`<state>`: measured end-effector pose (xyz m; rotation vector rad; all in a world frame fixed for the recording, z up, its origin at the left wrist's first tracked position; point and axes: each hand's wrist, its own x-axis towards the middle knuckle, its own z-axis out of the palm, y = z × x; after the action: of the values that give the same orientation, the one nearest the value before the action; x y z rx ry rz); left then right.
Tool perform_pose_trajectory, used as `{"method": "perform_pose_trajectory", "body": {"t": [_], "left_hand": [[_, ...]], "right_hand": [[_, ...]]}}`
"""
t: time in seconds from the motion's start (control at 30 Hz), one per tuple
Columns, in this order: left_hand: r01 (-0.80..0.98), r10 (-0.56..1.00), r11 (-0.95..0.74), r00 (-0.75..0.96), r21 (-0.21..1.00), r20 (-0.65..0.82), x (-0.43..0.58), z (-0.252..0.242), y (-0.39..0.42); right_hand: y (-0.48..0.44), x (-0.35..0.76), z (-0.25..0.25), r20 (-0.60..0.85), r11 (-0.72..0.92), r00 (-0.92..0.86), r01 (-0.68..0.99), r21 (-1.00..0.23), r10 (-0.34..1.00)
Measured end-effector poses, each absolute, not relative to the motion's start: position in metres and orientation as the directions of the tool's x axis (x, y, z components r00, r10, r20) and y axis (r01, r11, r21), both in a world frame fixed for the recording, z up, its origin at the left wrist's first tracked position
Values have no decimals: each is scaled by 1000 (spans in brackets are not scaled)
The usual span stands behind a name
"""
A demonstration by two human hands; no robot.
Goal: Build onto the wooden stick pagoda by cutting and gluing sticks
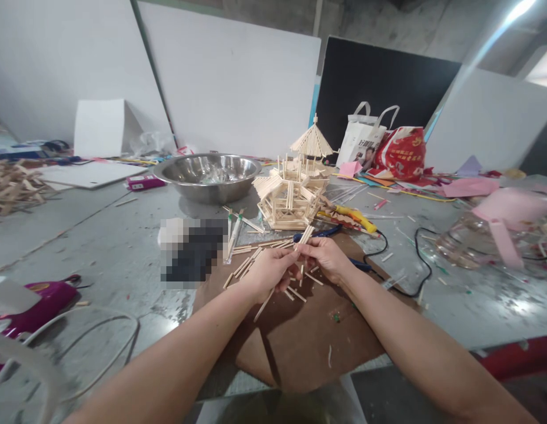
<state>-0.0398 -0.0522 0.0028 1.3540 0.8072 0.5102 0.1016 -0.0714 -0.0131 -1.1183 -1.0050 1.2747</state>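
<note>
My left hand (273,270) and my right hand (328,257) meet over a brown sheet (315,347), fingers closed on a small bundle of wooden sticks (306,235). The bundle's upper ends stick up above my fingertips; its lower part is hidden by them. Loose wooden sticks (248,263) lie on the sheet to the left of and below my hands. Just beyond stands a model pavilion (291,200) built of the same sticks, with a pointed roof (314,141). A blue-handled tool (359,265) lies partly behind my right wrist.
A steel basin (206,191) stands behind on the left. A yellow-handled tool (355,218) with a black cord (417,253) lies to the right, near a pink-lidded clear jug (467,235). At left are a purple device (47,300), a white cable (123,312) and a stick pile (17,188).
</note>
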Motion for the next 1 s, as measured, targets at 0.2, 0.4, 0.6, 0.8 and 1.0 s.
{"method": "perform_pose_trajectory", "body": {"t": [0.2, 0.4, 0.6, 0.8, 1.0], "left_hand": [[163, 721, 112, 665, 980, -193, -41, -1, -50], [158, 720, 114, 667, 981, -191, -40, 1, -52], [135, 769, 118, 615, 984, -177, -38, 4, -55], [171, 788, 82, 592, 982, -169, -38, 2, -54], [198, 795, 62, 582, 978, -169, -38, 2, -54]], "right_hand": [[-72, 102, -15, -69, -64, 16, -199, -978, 997], [-72, 101, -15, -20, -10, 50, -190, -982, 999], [-71, 100, -13, 18, 50, 181, -174, -983, 983], [-71, 99, -12, 19, 58, 205, -187, -981, 979], [-70, 99, -14, 12, 53, 213, -190, -980, 977]]}}
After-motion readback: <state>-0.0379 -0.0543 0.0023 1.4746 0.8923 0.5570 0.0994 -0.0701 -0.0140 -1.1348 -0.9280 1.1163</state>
